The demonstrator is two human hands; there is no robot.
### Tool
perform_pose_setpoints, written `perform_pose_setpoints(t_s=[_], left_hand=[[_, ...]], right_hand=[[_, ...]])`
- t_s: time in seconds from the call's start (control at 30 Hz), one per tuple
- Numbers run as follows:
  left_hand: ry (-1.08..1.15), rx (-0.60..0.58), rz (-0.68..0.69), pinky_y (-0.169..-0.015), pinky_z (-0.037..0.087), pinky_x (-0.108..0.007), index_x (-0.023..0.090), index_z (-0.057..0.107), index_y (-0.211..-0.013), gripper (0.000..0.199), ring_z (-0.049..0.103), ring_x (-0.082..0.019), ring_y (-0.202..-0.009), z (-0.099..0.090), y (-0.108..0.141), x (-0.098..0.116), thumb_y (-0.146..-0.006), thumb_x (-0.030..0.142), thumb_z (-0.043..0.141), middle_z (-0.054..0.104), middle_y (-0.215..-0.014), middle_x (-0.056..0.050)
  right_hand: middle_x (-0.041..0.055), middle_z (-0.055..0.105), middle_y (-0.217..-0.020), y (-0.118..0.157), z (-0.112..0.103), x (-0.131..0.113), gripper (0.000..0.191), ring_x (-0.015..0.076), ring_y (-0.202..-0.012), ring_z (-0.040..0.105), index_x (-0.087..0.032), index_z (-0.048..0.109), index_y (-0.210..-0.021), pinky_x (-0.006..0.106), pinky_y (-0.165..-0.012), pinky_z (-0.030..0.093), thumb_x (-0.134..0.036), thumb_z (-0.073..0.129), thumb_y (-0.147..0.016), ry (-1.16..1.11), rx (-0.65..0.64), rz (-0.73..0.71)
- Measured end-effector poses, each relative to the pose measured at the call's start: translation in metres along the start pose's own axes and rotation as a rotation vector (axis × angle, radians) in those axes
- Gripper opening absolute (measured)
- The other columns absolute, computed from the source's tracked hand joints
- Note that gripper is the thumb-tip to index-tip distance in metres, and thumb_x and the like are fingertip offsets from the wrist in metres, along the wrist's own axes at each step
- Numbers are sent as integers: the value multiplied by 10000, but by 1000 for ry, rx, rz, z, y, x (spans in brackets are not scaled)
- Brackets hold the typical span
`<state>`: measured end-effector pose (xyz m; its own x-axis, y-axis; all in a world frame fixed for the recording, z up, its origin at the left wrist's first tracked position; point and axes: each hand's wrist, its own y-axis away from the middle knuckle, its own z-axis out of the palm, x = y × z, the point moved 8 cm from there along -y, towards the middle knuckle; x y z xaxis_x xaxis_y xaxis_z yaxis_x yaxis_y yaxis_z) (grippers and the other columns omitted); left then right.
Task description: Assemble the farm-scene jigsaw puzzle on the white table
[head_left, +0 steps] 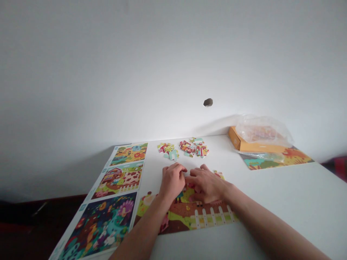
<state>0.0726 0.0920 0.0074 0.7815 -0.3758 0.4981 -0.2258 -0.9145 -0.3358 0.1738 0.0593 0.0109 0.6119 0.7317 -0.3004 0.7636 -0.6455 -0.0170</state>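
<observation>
A partly assembled farm jigsaw puzzle point(181, 218) lies flat on the white table, with a white fence and brown ground along its near side. At its far edge, my left hand point(173, 180) is closed, fingers curled down and tips hidden. Close against it, my right hand point(207, 184) bends over the puzzle with fingers and thumb around a reddish puzzle piece point(198, 188), mostly covered by the hand. Past its knuckles shows another bit of puzzle point(219, 174). Farther back lie loose puzzle pieces in small heaps: a left heap point(168, 150) and a right heap point(195, 147).
Left of the puzzle lie three picture sheets: a jungle one point(130, 154), a farm one point(118, 180) and a dark night scene point(101, 224). An orange box point(255, 145) under a clear plastic bag point(264, 131) rests on a dinosaur picture point(292, 159). A wall point(173, 90) with a hole point(208, 102) stands behind.
</observation>
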Motion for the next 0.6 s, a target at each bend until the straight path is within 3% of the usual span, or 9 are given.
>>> perform_pose_setpoints(t_s=[0.37,0.6], left_hand=[[-95,-108,-5,-653,376,-249,177,609,-563,270,589,-130,-640,6,2,1,-698,-5,462,642,-657,-8],[-52,-132,1,-639,376,-240,173,577,-515,274,576,-123,-604,7,3,1,-696,3,462,617,-612,-8]], right_hand=[[16,559,-850,6,-11,20,276,184,-792,526,-249,612,-977,339,-800,259,-441,652,-783,29,32,56],[17,596,-843,8,-12,34,233,171,-771,548,-222,618,-908,312,-777,302,-419,655,-788,-17,46,92]])
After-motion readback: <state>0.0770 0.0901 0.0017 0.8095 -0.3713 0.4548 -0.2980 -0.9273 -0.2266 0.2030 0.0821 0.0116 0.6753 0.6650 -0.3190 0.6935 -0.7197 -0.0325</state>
